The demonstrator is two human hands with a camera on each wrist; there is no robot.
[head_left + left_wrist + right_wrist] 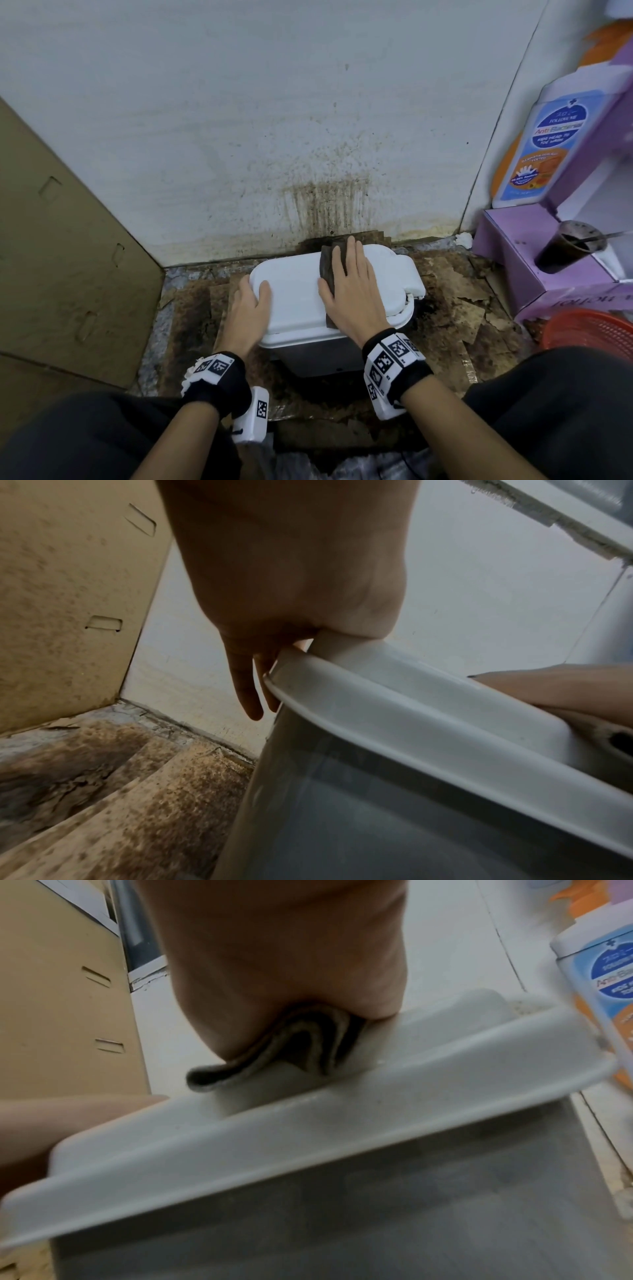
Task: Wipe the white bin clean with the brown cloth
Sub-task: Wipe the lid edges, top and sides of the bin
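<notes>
One white plastic bin [294,301] with a closed, rounded rectangular lid and a grey body stood on the stained floor [445,308], close against the foot of a dirty white wall [239,120] streaked with brown splatter just behind it. A folded brown cloth [330,267] lay across the right half of the lid, running from its far edge to its near edge, and the wrist view showed its layered folds [301,1042] squeezed between palm and plastic. The right hand [349,291] lay flat on that cloth, fingers straight and together, pressing it down onto the lid rather than gripping it. The left hand [248,305] grasped the bin's left end: the thumb rested on top of the lid while the fingers [246,685] reached down over the rim and along the side wall. Both wrists carried black bands with white coded markers. Torn, mould-darkened sheets of cardboard [455,291] covered the floor around the bin. A large flat brown cardboard panel [61,240] leaned at the left. To the right stood a purple cardboard display stand [548,274] bearing a big picture of a white and blue antibacterial wash bottle [548,144], and a clear plastic cup of dark drink [568,246] sat on its lower ledge. An orange-red mesh basket [589,332] was near the stand's base.
</notes>
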